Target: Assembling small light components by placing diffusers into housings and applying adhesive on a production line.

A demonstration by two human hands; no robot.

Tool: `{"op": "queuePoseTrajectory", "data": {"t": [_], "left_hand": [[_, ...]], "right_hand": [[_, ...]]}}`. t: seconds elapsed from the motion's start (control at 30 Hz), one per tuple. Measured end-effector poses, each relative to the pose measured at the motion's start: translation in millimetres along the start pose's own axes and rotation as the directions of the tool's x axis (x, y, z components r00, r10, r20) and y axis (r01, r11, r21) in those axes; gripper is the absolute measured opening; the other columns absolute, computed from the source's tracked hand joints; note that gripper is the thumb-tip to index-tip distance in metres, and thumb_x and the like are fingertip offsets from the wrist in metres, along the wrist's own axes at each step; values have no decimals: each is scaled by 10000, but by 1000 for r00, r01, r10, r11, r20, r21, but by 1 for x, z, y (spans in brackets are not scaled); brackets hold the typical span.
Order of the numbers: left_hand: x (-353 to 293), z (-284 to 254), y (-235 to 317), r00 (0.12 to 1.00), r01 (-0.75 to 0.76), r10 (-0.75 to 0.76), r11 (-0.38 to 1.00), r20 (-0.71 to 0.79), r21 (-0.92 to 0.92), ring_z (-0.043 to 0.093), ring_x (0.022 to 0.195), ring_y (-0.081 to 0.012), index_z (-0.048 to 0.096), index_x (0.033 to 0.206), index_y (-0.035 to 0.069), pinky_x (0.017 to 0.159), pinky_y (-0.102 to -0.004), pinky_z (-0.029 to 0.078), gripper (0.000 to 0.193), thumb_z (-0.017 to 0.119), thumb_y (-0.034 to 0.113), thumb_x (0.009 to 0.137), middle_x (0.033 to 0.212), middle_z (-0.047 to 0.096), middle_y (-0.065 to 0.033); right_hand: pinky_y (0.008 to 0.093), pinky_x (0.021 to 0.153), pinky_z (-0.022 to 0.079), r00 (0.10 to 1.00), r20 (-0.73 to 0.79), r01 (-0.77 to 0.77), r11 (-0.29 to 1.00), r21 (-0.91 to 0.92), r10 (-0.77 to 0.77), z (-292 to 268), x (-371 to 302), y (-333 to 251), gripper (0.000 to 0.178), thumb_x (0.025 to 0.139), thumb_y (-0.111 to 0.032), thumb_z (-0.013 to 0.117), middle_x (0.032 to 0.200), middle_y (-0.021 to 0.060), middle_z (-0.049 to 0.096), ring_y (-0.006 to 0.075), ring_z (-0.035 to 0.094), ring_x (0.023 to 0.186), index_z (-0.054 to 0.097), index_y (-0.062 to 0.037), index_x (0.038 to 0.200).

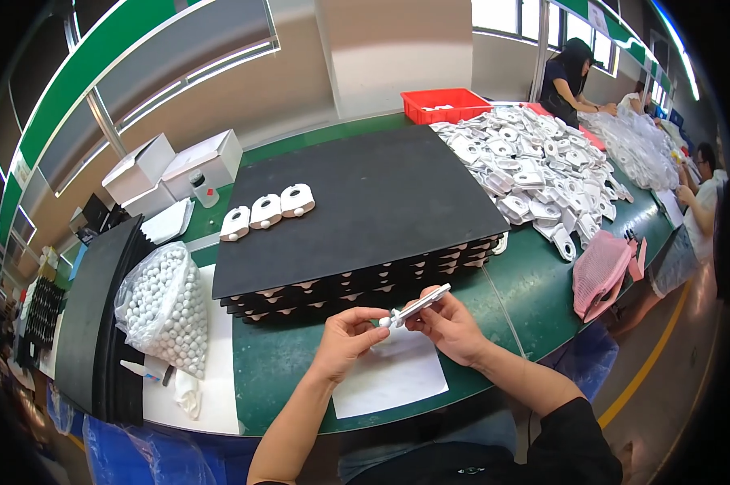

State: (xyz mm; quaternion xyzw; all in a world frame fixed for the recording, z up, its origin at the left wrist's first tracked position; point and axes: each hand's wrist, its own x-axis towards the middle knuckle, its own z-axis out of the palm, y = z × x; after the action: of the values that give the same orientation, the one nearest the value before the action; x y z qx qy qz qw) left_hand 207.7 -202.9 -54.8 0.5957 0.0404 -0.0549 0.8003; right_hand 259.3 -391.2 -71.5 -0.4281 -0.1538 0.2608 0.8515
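Observation:
My right hand (454, 330) grips a flat white plastic part (423, 301), seen nearly edge-on and tilted up to the right. At the part's lower left end, my left hand (346, 343) pinches a small white ball (385, 322) between thumb and fingertips. Ball and part meet there; whether they are joined I cannot tell. Under my hands lies a white sheet of paper (393, 380). Just beyond them, a stack of black boards (357, 202) carries three white parts with round holes (265, 212) in a row at its left, each with a ball at its near end.
A clear bag of white balls (167, 303) stands at the left, beside more black boards (98, 323). On the right is a heap of white parts (535, 170), with a pink mesh pouch (599, 275) nearer me. A red bin (446, 103) sits behind; co-workers (571, 81) are farther right.

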Motion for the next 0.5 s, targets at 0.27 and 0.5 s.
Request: {"op": "queuePoseTrajectory", "data": {"t": [0.27,0.5], "left_hand": [[4,8,-6,981,-165,174,980,-81,109,451,554,-8,629,883,30,496,-153,361,230,722,9,674,690,576,21],[4,4,-7,970,-216,238,935,-46,283,448,518,-4,616,797,23,480,-148,357,199,747,20,647,664,589,14]], "right_hand": [[312,826,447,1000,10,-10,1000,-25,10,-3,-1,2,109,911,-102,457,992,75,559,177,550,899,433,-98,1017],[315,824,450,1000,15,-24,998,-55,25,-5,-1,2,106,913,-112,457,988,73,558,177,548,904,427,-98,1013]]}}
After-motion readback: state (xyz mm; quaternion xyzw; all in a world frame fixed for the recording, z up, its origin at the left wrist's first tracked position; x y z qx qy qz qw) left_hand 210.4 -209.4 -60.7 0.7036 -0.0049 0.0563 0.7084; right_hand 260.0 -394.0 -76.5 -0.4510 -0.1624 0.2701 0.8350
